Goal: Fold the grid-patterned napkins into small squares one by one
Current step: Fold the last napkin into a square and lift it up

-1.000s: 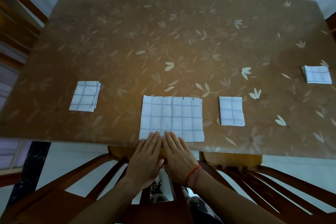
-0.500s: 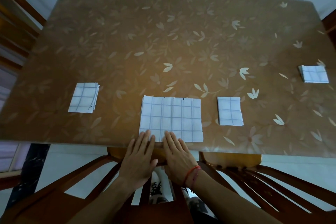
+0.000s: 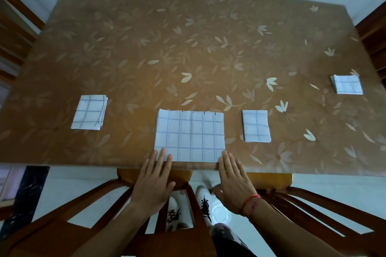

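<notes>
4 grid napkins on the leaf-print table (image 3: 188,37). 1 is a bigger, partly folded napkin (image 3: 190,135), centre, at the near edge. The other 3 are small: left square (image 3: 88,112), middle square (image 3: 256,126) just right of centre, far-right square (image 3: 347,84). 2 hands, flat, fingers straight & close together: left hand (image 3: 154,181) tips press its near-left corner, right hand (image 3: 234,183) the near-right. 1 red bracelet (image 3: 250,202) on the right wrist.

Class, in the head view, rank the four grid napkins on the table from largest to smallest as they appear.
1. The centre napkin, clearly largest.
2. The left napkin and the napkin right of centre: too alike to rank.
3. The far-right napkin looks smallest, though edge distortion makes this unsure.
</notes>
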